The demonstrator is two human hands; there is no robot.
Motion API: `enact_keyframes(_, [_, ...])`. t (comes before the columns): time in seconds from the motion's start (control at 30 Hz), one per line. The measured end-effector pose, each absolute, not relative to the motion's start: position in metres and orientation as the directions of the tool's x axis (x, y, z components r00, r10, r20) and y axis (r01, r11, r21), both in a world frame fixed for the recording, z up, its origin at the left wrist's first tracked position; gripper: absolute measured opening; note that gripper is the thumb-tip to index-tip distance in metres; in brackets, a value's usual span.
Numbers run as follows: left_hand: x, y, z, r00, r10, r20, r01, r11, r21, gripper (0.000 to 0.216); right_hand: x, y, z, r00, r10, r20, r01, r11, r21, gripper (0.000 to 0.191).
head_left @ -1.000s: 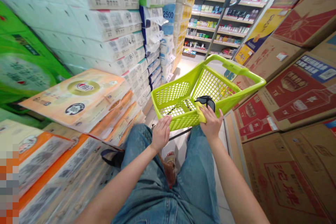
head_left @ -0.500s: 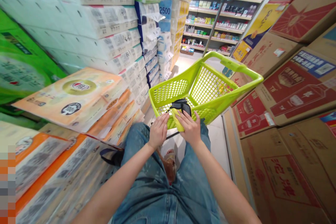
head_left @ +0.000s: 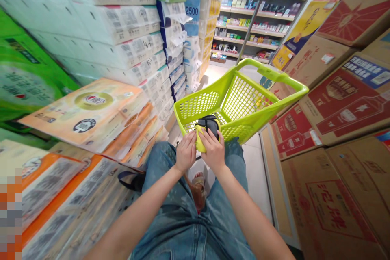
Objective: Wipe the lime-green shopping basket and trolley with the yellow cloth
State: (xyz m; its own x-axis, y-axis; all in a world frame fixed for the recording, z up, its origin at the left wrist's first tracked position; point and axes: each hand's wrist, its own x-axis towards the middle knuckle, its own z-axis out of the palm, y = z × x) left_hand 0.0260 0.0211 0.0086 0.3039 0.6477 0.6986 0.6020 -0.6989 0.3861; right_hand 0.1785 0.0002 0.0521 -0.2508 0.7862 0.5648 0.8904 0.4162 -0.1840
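A yellow cloth (head_left: 200, 143) with a soft look lies folded between my hands, at the near end of a lime-green shopping basket (head_left: 198, 107) with lattice walls. My right hand (head_left: 214, 151) curls over the cloth, its fingers laid across the front. At the cloth's left edge, my left hand (head_left: 186, 152) has its fingers bent together and seems to pinch it; the fingertips are partly hidden. A dark, strap-like black item (head_left: 210, 124) sits right behind the cloth, touching it. Whether the two are joined I cannot tell.
My jeans-clad knees (head_left: 234, 158) flank the basket's near end. Stacked tissue packs (head_left: 134, 24) and orange-white packs (head_left: 88, 109) crowd the left. Cardboard cartons (head_left: 341, 195) line the right. A dark pole (head_left: 251, 28) rises behind the basket, before product shelves (head_left: 252, 12).
My right hand has shifted slightly left and down, closer to my left hand. More of the yellow cloth now shows around the black item. The basket has barely moved in view.
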Motion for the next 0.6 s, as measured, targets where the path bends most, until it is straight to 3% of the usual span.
enact_keyframes(0.13, [0.016, 0.025, 0.015, 0.389, 0.645, 0.658, 0.61, -0.716, 0.34, 0.053, 0.232, 0.015, 0.061, -0.287, 0.792, 0.539, 0.901, 0.414, -0.128, 0.055])
enact_keyframes(0.27, [0.015, 0.027, 0.016, 0.404, 0.635, 0.659, 0.614, -0.722, 0.319, 0.053, 0.3, 0.037, 0.071, -0.148, 0.801, 0.58, 0.961, 0.254, -0.105, 0.052])
enact_keyframes(0.4, [0.023, 0.024, 0.014, 0.351, 0.645, 0.679, 0.616, -0.705, 0.352, 0.052, 0.291, 0.037, 0.069, -0.012, 0.787, 0.617, 0.978, 0.136, -0.155, 0.052])
enact_keyframes(0.47, [0.026, 0.023, 0.013, 0.322, 0.651, 0.687, 0.615, -0.695, 0.371, 0.051, 0.259, 0.028, 0.063, 0.009, 0.785, 0.619, 0.97, 0.144, -0.197, 0.054])
enact_keyframes(0.6, [0.025, 0.023, 0.012, 0.318, 0.653, 0.687, 0.618, -0.693, 0.372, 0.05, 0.191, 0.01, 0.051, -0.129, 0.799, 0.588, 0.924, 0.312, -0.221, 0.057])
